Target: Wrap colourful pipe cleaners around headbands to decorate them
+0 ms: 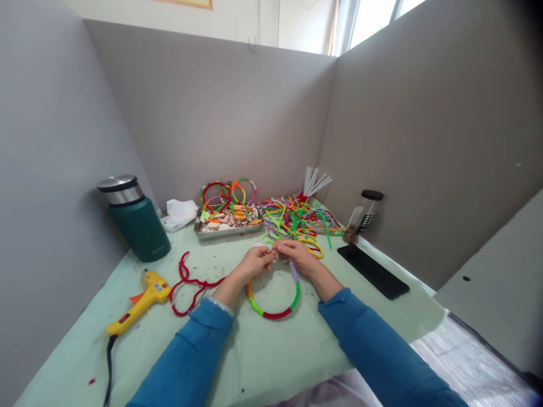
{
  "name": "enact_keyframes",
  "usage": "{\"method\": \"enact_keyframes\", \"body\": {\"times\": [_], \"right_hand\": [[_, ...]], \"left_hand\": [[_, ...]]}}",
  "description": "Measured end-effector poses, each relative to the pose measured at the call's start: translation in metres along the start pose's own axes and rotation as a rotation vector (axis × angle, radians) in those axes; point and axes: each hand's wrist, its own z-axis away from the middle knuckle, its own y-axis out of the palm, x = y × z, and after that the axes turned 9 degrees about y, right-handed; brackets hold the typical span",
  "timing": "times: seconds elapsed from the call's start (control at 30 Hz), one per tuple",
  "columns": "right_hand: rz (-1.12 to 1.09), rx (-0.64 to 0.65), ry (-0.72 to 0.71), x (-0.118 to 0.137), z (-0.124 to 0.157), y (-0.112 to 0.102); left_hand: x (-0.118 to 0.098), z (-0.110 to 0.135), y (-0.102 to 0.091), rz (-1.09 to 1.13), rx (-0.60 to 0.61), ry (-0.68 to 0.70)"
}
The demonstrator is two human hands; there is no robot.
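A ring wrapped in coloured fuzzy wire [278, 314], with orange, yellow-green, red, green and purple sections, lies before me on the table cloth. At its far side my left hand [257, 262] is closed in a pinch. My right hand [296, 254] is also closed there, its fingertips meeting the left ones. Something small and whitish shows between the fingertips, too small to make out. The fingers hide the far part of the ring. To the left of my left wrist is a bent red fuzzy wire [185, 277].
A yellow glue gun [146, 299] and a green bottle [138, 223] stand left. Behind are a metal tray [229, 233] of shells, finished rings [244, 183], tissue [180, 212] and piled fuzzy wires [292, 217]. A black phone [373, 271] and clear jar [367, 215] are right.
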Motion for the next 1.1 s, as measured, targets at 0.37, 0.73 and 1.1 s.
{"method": "enact_keyframes", "body": {"times": [0.37,0.73,1.1], "right_hand": [[-0.025,-0.014,-0.010,-0.002,-0.001,-0.004],[-0.030,0.034,0.111,-0.004,-0.002,-0.007],[-0.180,0.033,0.118,-0.005,-0.003,-0.005]], "left_hand": [[0.001,-0.002,-0.005,0.114,-0.092,-0.004],[-0.005,0.001,-0.005,0.117,-0.128,-0.012],[-0.009,0.002,-0.005,0.111,-0.168,0.001]]}}
